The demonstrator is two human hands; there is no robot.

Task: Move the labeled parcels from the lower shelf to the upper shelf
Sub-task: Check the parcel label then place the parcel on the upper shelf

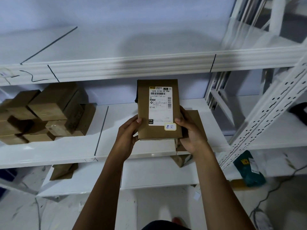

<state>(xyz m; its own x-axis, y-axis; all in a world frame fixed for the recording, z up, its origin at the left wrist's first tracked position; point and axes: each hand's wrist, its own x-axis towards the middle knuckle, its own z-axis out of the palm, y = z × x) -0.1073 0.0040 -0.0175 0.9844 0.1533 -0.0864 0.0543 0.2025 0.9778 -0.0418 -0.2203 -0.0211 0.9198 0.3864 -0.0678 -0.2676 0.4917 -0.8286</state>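
Observation:
A brown cardboard parcel (144,103) with a white shipping label and a small handwritten sticker is held upright in front of the middle shelf (66,151). My left hand (127,133) grips its lower left edge. My right hand (191,130) grips its lower right edge. Another flat brown parcel (198,120) lies on the middle shelf behind my right hand. The upper shelf (116,45) above is bare white, with a black divider line at its left.
A stack of plain brown boxes (44,112) fills the left of the middle shelf. Two brown parcels (63,171) lie on the bottom shelf. A white perforated upright (265,113) stands at the right, with a green packet (249,170) beside it. Cables run across the floor.

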